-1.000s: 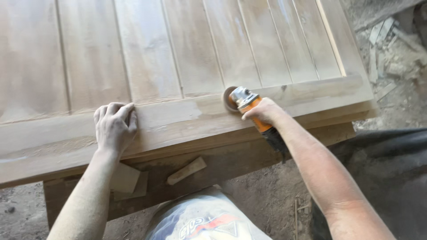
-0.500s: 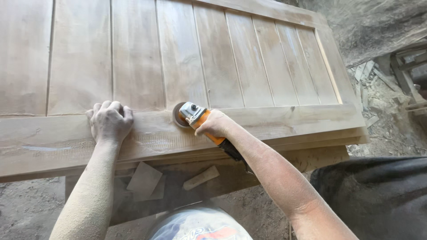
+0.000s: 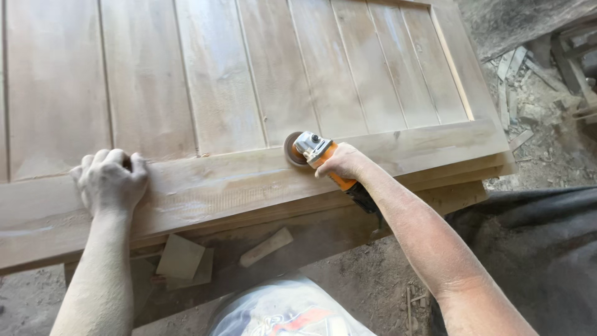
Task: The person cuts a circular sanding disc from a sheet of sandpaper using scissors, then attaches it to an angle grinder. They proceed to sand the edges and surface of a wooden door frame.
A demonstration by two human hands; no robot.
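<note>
Fingers (image 3: 339, 167) of your right hand (image 3: 345, 163) wrap closed around the orange-and-black angle grinder (image 3: 323, 158); its disc sits on the bottom rail of the large pale wooden panelled door (image 3: 217, 93). Grinder's long axis runs diagonally back toward you off that rail, forearm in line. Your left hand (image 3: 112, 180), fingers curled, presses knuckles-up on the same rail, well left of the disc.

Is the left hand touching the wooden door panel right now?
Touching. The head view shows the left hand curled knuckles-down on the bottom rail of the wooden door panel, with no gap beneath it.
</note>
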